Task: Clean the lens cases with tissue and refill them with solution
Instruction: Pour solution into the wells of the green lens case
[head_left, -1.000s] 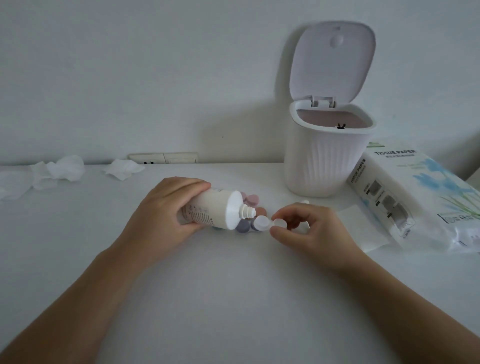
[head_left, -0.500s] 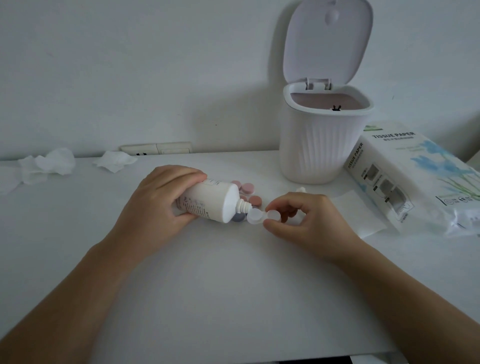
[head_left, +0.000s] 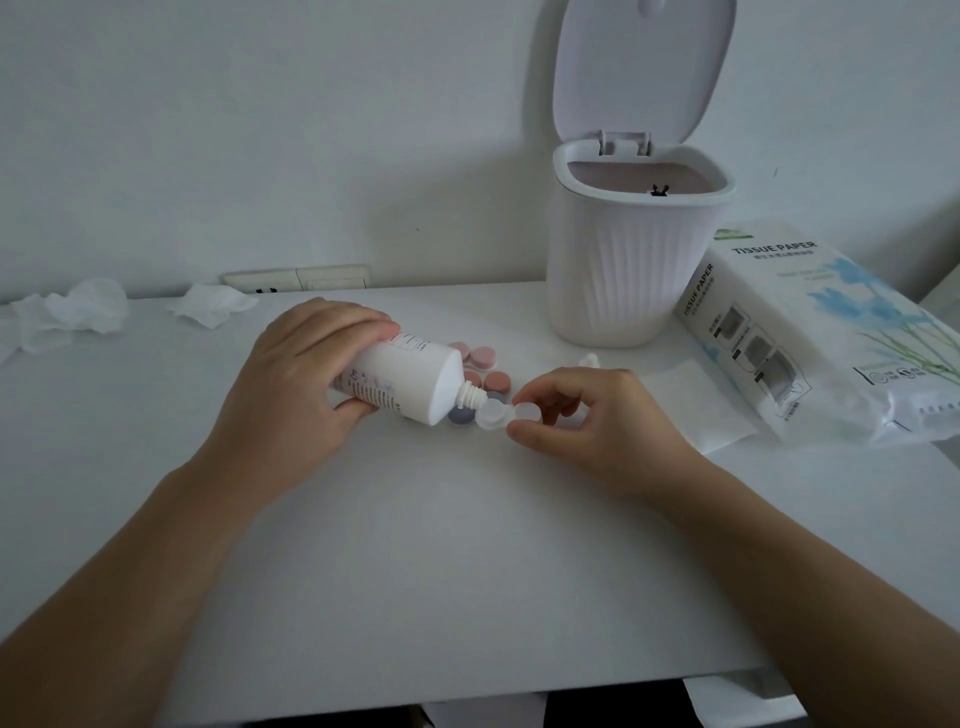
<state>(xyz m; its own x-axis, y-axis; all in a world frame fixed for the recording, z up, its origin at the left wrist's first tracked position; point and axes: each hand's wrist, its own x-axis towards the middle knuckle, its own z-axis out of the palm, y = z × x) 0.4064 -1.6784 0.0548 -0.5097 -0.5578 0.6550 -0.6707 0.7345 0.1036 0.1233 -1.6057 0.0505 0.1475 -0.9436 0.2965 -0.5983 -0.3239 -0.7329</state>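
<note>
Left hand (head_left: 296, 379) wrapped around the white solution bottle (head_left: 402, 382), fingers over the top, thumb beneath; forearm runs in from the lower left corner. Bottle tipped nearly flat, nozzle (head_left: 470, 393) aimed right and slightly down, its tip just over the left well of the clear lens case (head_left: 506, 415).

Right hand (head_left: 587, 418) pinches the right well of that case between thumb and forefinger, other fingers curled; forearm enters from the lower right. Case held low, just above or on the table; cannot tell which.

Case itself: translucent, two round wells joined side by side, both uncapped. Liquid inside not discernible from this angle.

Behind the nozzle, a cluster of small round caps (head_left: 480, 364) in pink, salmon and grey-blue on the white table (head_left: 415, 571). A small white cap (head_left: 589, 359) sits just past the right hand's knuckles.

Flat tissue sheet (head_left: 696, 405) right of the hand, beside a tissue paper pack (head_left: 826, 332). White ribbed bin (head_left: 623, 280), lid up, stands against the wall (head_left: 260, 130). Crumpled tissues (head_left: 78, 312) at the far left edge; wall outlet (head_left: 296, 278) behind the table.
</note>
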